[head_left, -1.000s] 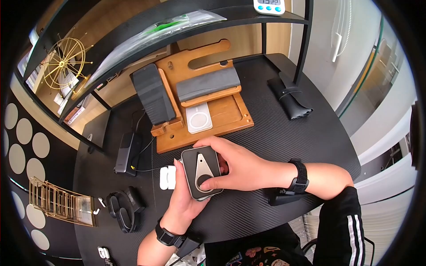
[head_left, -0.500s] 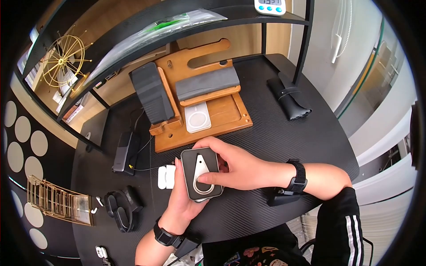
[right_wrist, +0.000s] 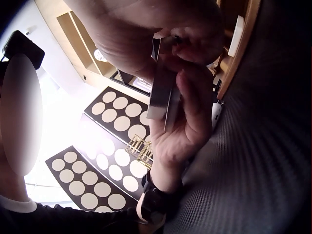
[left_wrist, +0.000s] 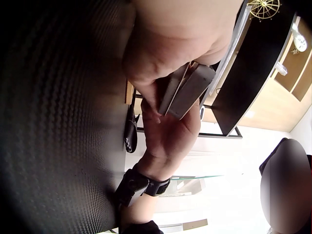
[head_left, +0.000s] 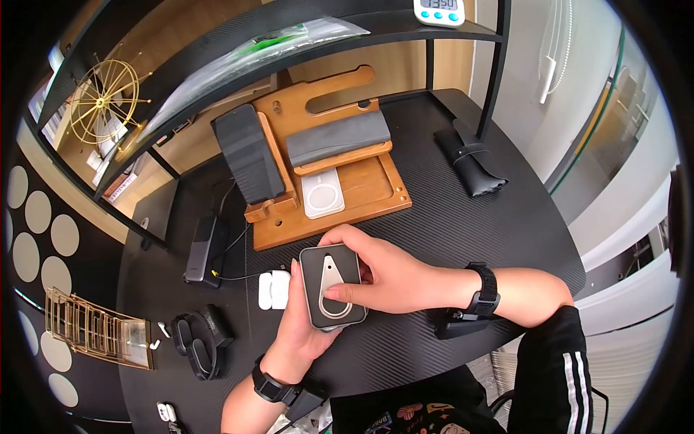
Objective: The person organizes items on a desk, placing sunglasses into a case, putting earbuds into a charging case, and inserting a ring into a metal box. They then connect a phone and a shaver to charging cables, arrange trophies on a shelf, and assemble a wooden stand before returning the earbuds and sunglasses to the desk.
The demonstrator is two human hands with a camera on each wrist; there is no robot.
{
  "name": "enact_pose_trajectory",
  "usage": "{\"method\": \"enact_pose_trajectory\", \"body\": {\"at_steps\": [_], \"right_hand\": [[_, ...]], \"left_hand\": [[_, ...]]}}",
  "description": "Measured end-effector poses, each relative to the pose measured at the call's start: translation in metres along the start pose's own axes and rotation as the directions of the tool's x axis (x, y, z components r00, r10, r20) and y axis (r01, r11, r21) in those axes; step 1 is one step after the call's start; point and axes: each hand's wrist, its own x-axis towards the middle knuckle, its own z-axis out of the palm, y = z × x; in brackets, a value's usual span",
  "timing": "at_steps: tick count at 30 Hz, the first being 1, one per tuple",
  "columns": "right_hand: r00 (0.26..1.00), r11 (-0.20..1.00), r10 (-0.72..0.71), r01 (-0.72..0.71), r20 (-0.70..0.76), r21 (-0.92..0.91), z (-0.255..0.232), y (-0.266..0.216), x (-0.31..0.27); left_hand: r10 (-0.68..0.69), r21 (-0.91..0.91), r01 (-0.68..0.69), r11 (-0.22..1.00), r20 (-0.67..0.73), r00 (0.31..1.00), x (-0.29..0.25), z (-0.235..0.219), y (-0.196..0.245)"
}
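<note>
A rounded metal tin (head_left: 350,262) with a dark inside is held above the desk's front part. In it lies a silver teardrop-shaped piece (head_left: 330,277) with a ring at its lower end. My left hand (head_left: 298,329) grips the tin from the left and below. My right hand (head_left: 394,275) holds the far and right edges, its thumb resting on the silver piece. The left wrist view shows two thin metal layers (left_wrist: 187,92) between the hands; the right wrist view shows the tin's side (right_wrist: 161,95) against the palm.
A wooden stand (head_left: 289,233) with a phone (head_left: 249,155), a grey case (head_left: 340,137) and a white charging pad (head_left: 323,194) stands behind the hands. White earbud case (head_left: 273,289), power bank (head_left: 201,249) and black straps (head_left: 199,346) lie left; a black pouch (head_left: 473,160) lies back right.
My right thumb has shifted up a little from the round lower end of the silver piece, where a dark disc showed before and an open ring shows now. Both hands still grip the tin.
</note>
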Motion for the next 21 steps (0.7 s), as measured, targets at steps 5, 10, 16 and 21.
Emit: {"method": "enact_pose_trajectory", "body": {"at_steps": [5,10,16,21], "right_hand": [[0.997,0.997,-0.075,0.075,-0.017,0.010,0.000,0.001,0.000],[0.999,0.985,0.017,-0.011,-0.037,0.174,-0.001,0.011,0.006],[0.997,0.944,0.075,-0.070,-0.004,0.322,-0.004,0.004,0.005],[0.996,0.969,0.056,-0.037,-0.069,0.243,-0.007,0.004,0.006]], "left_hand": [[0.013,-0.008,-0.013,1.000,0.018,1.000,-0.002,0.008,0.003],[0.038,-0.110,-0.034,0.993,0.035,0.999,-0.003,0.004,0.005],[0.038,-0.136,-0.023,0.991,0.109,0.993,-0.002,-0.003,0.006],[-0.001,-0.175,0.022,0.984,0.122,0.993,-0.003,0.001,0.007]]}}
